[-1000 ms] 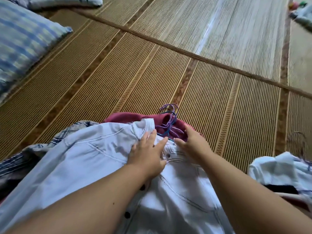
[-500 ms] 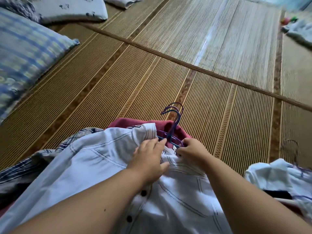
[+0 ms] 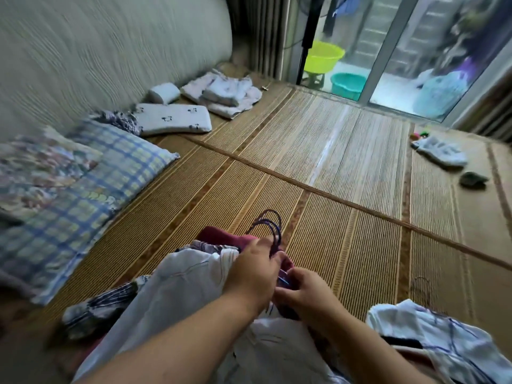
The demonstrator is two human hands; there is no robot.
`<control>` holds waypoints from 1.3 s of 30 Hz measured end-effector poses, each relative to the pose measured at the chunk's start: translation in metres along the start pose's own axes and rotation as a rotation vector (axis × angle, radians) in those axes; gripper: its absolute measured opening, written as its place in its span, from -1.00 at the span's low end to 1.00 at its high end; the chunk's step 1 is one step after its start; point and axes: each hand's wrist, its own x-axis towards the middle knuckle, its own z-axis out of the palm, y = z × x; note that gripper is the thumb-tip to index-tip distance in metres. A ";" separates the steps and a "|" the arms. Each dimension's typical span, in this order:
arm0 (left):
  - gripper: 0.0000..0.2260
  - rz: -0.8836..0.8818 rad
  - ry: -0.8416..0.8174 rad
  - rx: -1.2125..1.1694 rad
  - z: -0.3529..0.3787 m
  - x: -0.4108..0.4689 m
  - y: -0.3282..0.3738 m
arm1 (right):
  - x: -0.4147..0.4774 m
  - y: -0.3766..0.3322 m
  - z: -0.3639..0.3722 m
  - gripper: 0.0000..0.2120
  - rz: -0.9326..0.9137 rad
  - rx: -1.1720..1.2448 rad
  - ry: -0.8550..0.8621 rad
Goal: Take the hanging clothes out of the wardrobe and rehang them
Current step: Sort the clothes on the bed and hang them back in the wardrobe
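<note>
The person's left grip point(image 3: 255, 268) is closed tight, fingers wrapped round the necks of a bunch of purple hangers point(image 3: 270, 225) whose hooks stick up just beyond the white shirt point(image 3: 180, 284). The right grip point(image 3: 307, 293) sits touching it on the near side, fingers curled in and pinching the hanger wires where they come out at the shirt's collar. The picture is smeared there, so I cannot make out how many wires it holds.

The white shirt lies heaped on the woven mat point(image 3: 360, 245), under both forearms. A maroon garment point(image 3: 221, 236) pokes out just beyond the shirt's collar, beneath the hooks. A dark plaid garment point(image 3: 94, 309) is bunched against the shirt's left edge. To the right of the shirt, a little apart, lies a pale bundle of clothes point(image 3: 432, 336) with blue lines across it.

Well to the left of the shirt a blue checked pillow point(image 3: 91, 189) rests by the wall. Farther beyond the shirt along that wall are a white printed pillow point(image 3: 171, 117) and some folded towels point(image 3: 224, 92). Far beyond the shirt, past the glass door, stand a yellow-green basin point(image 3: 322, 56) and a teal basin point(image 3: 347, 84).
</note>
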 end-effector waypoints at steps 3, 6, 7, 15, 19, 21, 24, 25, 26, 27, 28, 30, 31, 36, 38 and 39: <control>-0.77 -0.045 0.126 -0.164 -0.036 -0.036 0.037 | -0.044 -0.032 -0.001 -0.82 -0.081 -0.079 -0.021; -0.77 -0.084 0.233 -0.172 -0.062 -0.073 0.065 | -0.088 -0.059 0.001 -0.86 -0.146 -0.049 -0.079; -0.78 -0.093 0.291 -0.171 -0.072 -0.087 0.073 | -0.104 -0.068 0.002 -0.83 -0.176 -0.052 -0.091; -0.77 -0.167 0.875 0.042 -0.164 -0.221 0.138 | -0.223 -0.150 0.031 -0.71 -0.744 -0.422 -0.092; -0.75 -0.238 1.061 -0.064 -0.222 -0.280 0.147 | -0.283 -0.199 0.045 -0.73 -1.015 -0.594 -0.163; -0.69 -0.189 1.158 -0.160 -0.248 -0.313 0.151 | -0.314 -0.221 0.052 -0.75 -1.097 -0.608 -0.221; -0.80 -0.138 1.278 -0.237 -0.279 -0.365 0.160 | -0.357 -0.248 0.064 -0.75 -1.186 -0.586 -0.275; -0.81 -0.106 1.326 -0.241 -0.288 -0.385 0.163 | -0.373 -0.256 0.069 -0.74 -1.218 -0.585 -0.292; -0.78 -0.100 1.378 -0.204 -0.296 -0.403 0.167 | -0.386 -0.264 0.073 -0.74 -1.239 -0.579 -0.304; -0.77 -0.113 1.422 -0.159 -0.304 -0.422 0.170 | -0.400 -0.271 0.078 -0.74 -1.260 -0.561 -0.321; -0.81 -0.103 1.440 -0.161 -0.311 -0.438 0.171 | -0.410 -0.277 0.082 -0.74 -1.271 -0.531 -0.342; -0.85 -0.009 1.437 -0.265 -0.324 -0.472 0.178 | -0.433 -0.289 0.092 -0.72 -1.257 -0.435 -0.398; -0.83 0.015 1.445 -0.286 -0.329 -0.486 0.182 | -0.443 -0.293 0.095 -0.70 -1.246 -0.410 -0.413; -0.81 0.163 1.539 -0.269 -0.349 -0.565 0.214 | -0.485 -0.323 0.114 -0.77 -1.347 -0.435 -0.341; -0.82 0.216 1.561 -0.266 -0.355 -0.597 0.224 | -0.500 -0.340 0.120 -0.76 -1.342 -0.408 -0.330; -0.82 0.227 1.565 -0.260 -0.358 -0.614 0.230 | -0.507 -0.348 0.124 -0.75 -1.337 -0.403 -0.321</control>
